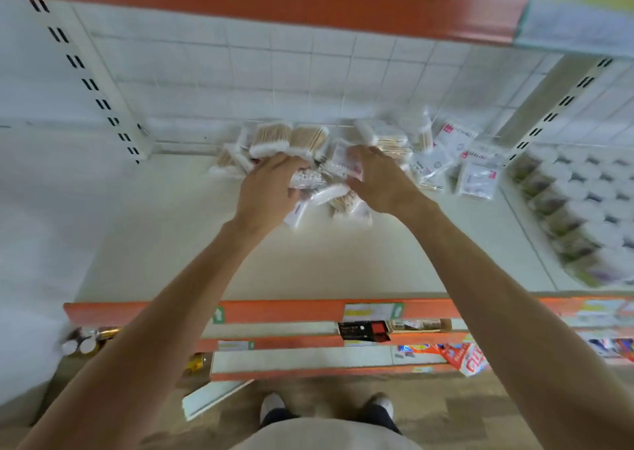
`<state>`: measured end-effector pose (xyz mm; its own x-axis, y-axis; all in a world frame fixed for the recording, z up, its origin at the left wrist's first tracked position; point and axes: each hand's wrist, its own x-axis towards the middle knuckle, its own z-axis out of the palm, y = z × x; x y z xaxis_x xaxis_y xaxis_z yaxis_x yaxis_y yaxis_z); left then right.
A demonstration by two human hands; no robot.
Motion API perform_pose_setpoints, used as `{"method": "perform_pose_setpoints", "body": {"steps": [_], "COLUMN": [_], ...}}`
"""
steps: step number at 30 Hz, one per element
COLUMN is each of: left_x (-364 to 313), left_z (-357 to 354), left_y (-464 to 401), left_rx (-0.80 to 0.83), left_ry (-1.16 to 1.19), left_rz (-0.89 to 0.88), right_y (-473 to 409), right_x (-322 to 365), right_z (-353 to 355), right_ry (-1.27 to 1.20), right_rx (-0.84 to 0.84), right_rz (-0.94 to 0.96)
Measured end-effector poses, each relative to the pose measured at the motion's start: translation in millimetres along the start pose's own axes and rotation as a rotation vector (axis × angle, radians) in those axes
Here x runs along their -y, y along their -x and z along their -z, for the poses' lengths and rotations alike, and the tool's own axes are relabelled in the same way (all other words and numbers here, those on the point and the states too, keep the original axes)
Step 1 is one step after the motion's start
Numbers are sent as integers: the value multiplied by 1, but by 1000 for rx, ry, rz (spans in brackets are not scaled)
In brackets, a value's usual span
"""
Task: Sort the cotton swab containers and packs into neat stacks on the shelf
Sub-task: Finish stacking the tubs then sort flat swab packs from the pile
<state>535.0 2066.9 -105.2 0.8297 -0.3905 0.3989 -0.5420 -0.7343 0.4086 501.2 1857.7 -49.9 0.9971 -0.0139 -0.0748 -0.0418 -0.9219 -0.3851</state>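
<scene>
Both forearms reach up from six o'clock onto the shelf (274, 264). Left hand (266, 188) has its grip curled around a clear swab pack (305, 178) near centre; right hand (380, 182) pinches another pack (341, 161) just beside it. Loose swab packs (274, 140) lie heaped at twelve o'clock, flat white packs (477, 178) toward two o'clock, blurred

- Cotton swab packs (274, 140): clear glossy plastic, wooden sticks, fluffy white cotton tips.
- Flat sachets (477, 178): shiny plastic film, printed paper-like labels.
- Shelf (308, 260): smooth matt cream surface.
- Back wall (274, 72): glazed white tiles.
</scene>
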Motion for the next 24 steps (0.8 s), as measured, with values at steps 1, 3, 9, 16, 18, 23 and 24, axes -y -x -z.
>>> {"method": "perform_pose_setpoints", "body": {"steps": [1, 3, 9, 16, 18, 23, 24], "left_x": [1, 1, 15, 46, 40, 23, 21], "left_z": [3, 12, 68, 68, 64, 61, 62], "left_y": [0, 1, 26, 79, 87, 92, 93], "left_rx": [-8, -50, -73, 143, 154, 178, 180], "left_ry": [1, -3, 301, 539, 568, 580, 578], "left_rz": [-12, -34, 47, 268, 252, 198, 198], "right_y": [1, 7, 40, 18, 11, 19, 27], "right_x": [1, 5, 21, 19, 18, 35, 39], "right_z": [-1, 0, -8, -8, -11, 2, 4], "right_ry": [3, 21, 175, 454, 461, 427, 333], "right_rx": [6, -2, 98, -7, 16, -74, -88], "right_rz": [2, 23, 195, 249, 291, 279, 256]}}
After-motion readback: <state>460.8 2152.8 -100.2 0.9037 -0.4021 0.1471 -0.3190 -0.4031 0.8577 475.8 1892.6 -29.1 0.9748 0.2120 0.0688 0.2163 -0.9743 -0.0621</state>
